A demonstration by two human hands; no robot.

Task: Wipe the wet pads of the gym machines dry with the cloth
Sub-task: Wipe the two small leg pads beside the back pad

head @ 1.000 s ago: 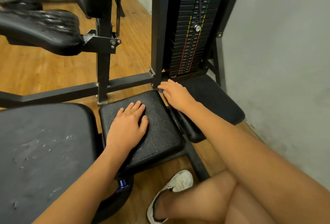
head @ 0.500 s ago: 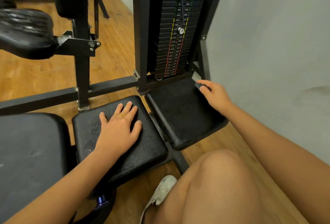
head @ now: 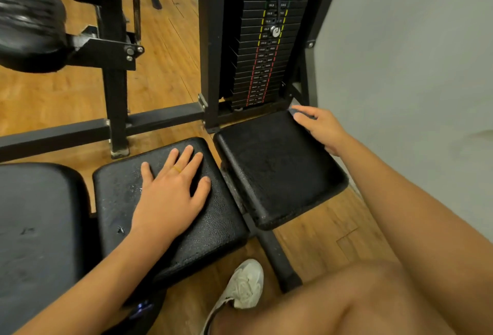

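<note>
Two small black pads sit side by side low on the machine. My left hand (head: 170,196) lies flat, fingers spread, on the left pad (head: 213,228), which has water droplets beside the thumb side. On the right pad (head: 272,169), my right hand (head: 322,127) rests at the far right corner with fingers stretched out. A small grey patch (head: 300,115) shows under those fingertips; I cannot tell whether it is the cloth. Fine droplets speckle the right pad.
A larger black pad (head: 34,228) is at the left and another padded piece (head: 29,27) hangs upper left. The weight stack (head: 266,54) stands just behind the pads, with a grey wall (head: 400,67) on the right. My shoe (head: 242,286) and knee (head: 346,308) are below.
My right hand moved from the left pad's far corner across to the right pad's far right corner. The left hand stayed flat on the left pad. The view shifted right and closer.
</note>
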